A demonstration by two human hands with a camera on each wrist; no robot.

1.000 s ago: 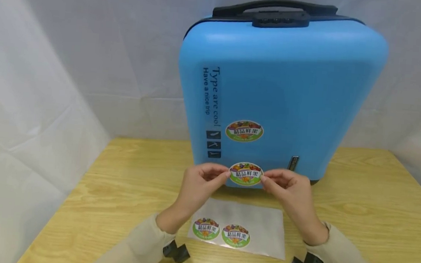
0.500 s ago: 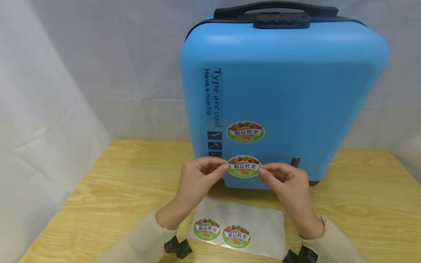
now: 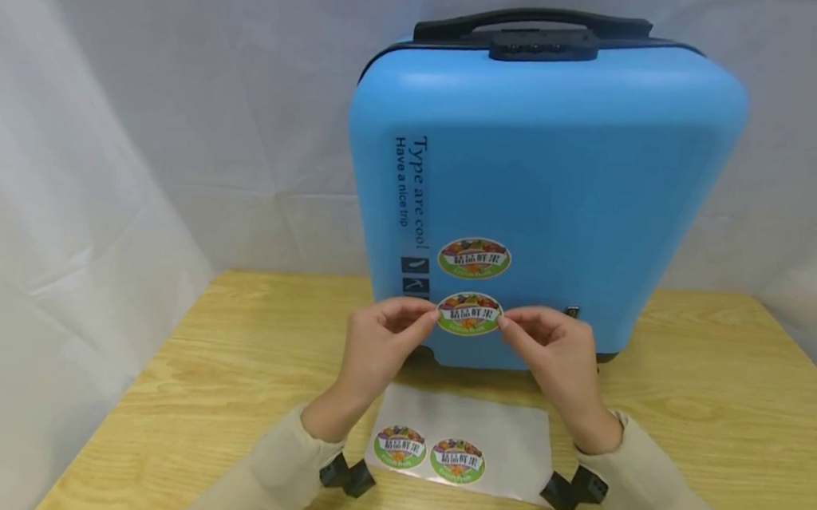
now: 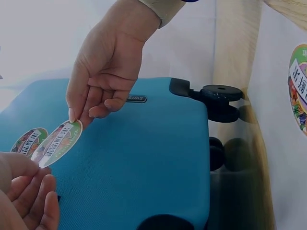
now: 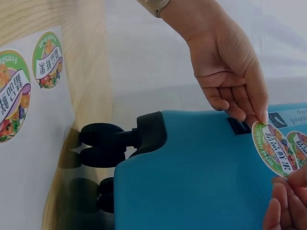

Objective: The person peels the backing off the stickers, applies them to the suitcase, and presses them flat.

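Observation:
An oval fruit sticker (image 3: 469,314) is stretched between my two hands in front of the lower part of a blue suitcase (image 3: 565,187). My left hand (image 3: 383,349) pinches the sticker's left end between thumb and index finger. The opposite end is pinched the same way by my right hand (image 3: 559,359). A matching sticker (image 3: 475,259) is stuck on the suitcase just above the held one. In the left wrist view the held sticker (image 4: 58,142) partly overlaps that one. The right wrist view shows the held sticker (image 5: 274,149) tilted close over the suitcase face.
A pale backing sheet (image 3: 509,447) with two more stickers, a left one (image 3: 400,447) and a right one (image 3: 458,461), lies on the wooden table (image 3: 211,383) before the suitcase. Black wheels (image 5: 103,143) jut from the suitcase's bottom. White cloth (image 3: 282,117) hangs behind.
Both hands have moved the pinched sticker upward and slightly left, nearer to the sticker on the suitcase. The backing sheet stays in place.

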